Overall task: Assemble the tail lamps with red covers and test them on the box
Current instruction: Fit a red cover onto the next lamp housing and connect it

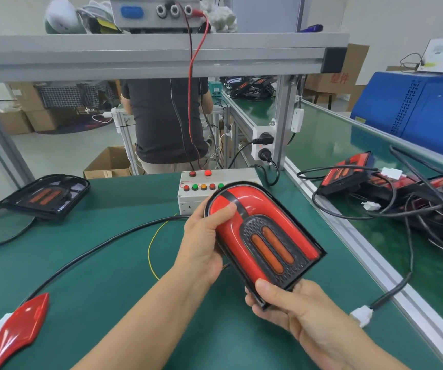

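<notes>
The tail lamp (264, 236), with its red cover (231, 209) already seated in the black housing, is held in the air just in front of the test box (216, 189); the left hand (204, 241) clamps its upper side with the thumb pressed flat on the cover, and the right hand (292, 305) pinches the lower corner, thumb on top. Press evenly around the rim until every edge sits flush. The lamp's white connector (361, 315) lies unplugged on the mat, nearer the person than the box, so testing appears not yet begun.

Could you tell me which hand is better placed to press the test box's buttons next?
Probably the left hand: it grips the tail lamp right beside the test box, while the right hand holds the near end.
</notes>
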Demonstrator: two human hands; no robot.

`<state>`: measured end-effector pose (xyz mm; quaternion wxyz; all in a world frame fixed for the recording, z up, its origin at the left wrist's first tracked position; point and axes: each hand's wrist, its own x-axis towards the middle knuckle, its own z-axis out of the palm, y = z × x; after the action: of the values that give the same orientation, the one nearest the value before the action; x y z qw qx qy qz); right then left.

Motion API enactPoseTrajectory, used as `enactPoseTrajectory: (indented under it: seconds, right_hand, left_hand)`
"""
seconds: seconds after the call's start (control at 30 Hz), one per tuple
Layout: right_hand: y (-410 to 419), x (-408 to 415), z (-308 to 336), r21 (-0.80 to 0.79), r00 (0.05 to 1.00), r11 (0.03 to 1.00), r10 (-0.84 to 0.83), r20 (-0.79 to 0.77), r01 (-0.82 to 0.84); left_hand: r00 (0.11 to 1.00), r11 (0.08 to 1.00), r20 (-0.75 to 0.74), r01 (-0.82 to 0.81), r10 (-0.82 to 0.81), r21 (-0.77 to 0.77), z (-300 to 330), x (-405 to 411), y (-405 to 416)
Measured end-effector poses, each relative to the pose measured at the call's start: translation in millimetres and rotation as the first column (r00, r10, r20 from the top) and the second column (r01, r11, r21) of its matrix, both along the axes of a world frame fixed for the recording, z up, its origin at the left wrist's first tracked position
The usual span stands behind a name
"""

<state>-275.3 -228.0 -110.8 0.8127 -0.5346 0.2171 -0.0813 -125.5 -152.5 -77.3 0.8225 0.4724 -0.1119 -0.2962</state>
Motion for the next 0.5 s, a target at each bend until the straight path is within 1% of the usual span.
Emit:
enactPoseTrajectory:
  seconds: [0.1, 0.27, 0.43, 0.5]
  right_hand:
    - [6.9, 2.8, -3.6, -0.022, 0.998, 0.998, -0.050, 0.023, 0.051]
    - [8.0, 5.4, -7.6, -0.055, 0.994, 0.993, -0.104, 0.040, 0.107]
    - [3.6, 9.0, -8.4, -0.074, 0.988, 0.986, -0.151, 0.030, 0.153]
    - [3.6, 9.8, -5.6, -0.118, 0.990, 0.983, -0.143, 0.002, 0.142]
  left_hand:
    - [1.000, 1.000, 0.004, -0.027, 0.027, -0.001, -0.7, 1.1, -1.5]
    - [1.000, 0.999, 0.004, 0.001, -0.001, 0.044, -5.1, 2.9, -3.9]
    - [0.998, 1.000, -0.059, 0.013, -0.012, 0.017, -20.2, -14.7, -13.7]
    - [0.997, 0.999, -0.077, 0.032, -0.031, 0.013, -23.2, -16.5, -16.5]
